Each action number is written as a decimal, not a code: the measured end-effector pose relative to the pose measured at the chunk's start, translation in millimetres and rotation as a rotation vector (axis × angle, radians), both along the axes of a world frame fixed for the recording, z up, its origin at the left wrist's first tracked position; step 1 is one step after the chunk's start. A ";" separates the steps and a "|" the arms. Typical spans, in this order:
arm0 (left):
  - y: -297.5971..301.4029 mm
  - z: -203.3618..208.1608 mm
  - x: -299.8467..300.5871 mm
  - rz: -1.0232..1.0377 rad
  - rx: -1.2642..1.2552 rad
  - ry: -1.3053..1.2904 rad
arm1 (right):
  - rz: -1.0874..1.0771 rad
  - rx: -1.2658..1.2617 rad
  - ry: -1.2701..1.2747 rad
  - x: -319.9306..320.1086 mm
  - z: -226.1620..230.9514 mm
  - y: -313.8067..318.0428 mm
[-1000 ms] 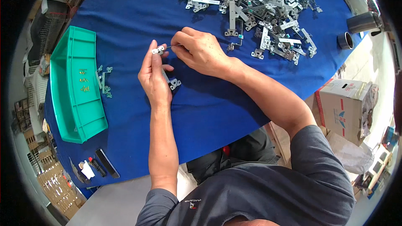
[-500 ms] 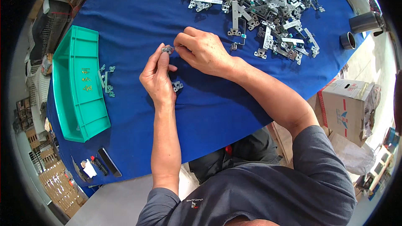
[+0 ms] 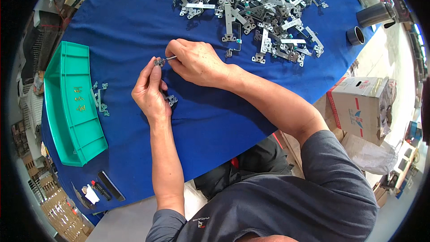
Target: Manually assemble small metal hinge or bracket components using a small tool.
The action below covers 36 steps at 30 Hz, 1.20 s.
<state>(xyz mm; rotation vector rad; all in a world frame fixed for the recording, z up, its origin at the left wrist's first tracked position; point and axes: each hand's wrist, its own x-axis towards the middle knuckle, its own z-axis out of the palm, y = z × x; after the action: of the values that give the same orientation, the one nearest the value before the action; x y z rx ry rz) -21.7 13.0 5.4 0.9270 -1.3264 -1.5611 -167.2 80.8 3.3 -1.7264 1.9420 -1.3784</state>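
My left hand is closed round a metal bracket. One end of the bracket sticks up at the thumb and fingertips, the other shows beside the palm; the middle is hidden by the hand. My right hand is closed in a pinch on a thin metal rod, whose tip meets the bracket's upper end. Most of the rod is hidden inside the fist, so its kind does not show. To the left, another bracket lies on the blue cloth against a green plastic bin.
A big pile of metal brackets covers the far side of the table. A dark metal cup and a larger dark canister stand far right. A phone and a black-and-red pen-like item lie near left. A cardboard box stands beyond the right edge.
The whole view has swung, so the table's things appear further left. Both hands stay together at the bracket, and more of the thin rod now shows between them.
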 end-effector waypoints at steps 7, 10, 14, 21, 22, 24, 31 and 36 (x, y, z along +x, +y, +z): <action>-1.3 -0.9 0.4 -0.012 -0.027 -0.042 | 0.030 0.062 0.056 -1.7 0.5 0.1; -0.6 -0.2 -0.1 -0.020 -0.017 -0.026 | 0.008 0.007 0.016 0.0 1.5 0.1; -1.9 -1.8 0.9 -0.041 -0.022 -0.026 | 0.019 0.039 0.037 -0.7 -1.6 -0.5; 1.5 2.1 -1.7 -0.027 -0.017 -0.016 | 0.009 0.071 0.091 -0.3 -2.4 -1.0; 1.8 2.3 -1.9 -0.026 -0.018 -0.017 | 0.010 0.071 0.090 -0.1 -1.7 -0.8; 2.1 2.7 -2.6 -0.011 -0.004 -0.014 | -0.008 0.074 0.091 -0.5 0.9 0.4; 0.5 0.8 -1.4 -0.006 -0.003 -0.013 | -0.029 0.033 0.107 -1.5 0.2 0.4; -1.9 2.4 2.4 0.020 0.008 -0.045 | -0.011 -0.016 0.068 1.4 0.6 -2.7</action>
<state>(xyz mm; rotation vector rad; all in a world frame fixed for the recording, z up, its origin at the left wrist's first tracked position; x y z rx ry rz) -19.3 11.1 7.8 0.9824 -1.3389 -1.5390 -165.8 78.0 3.9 -1.7950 1.9841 -1.3596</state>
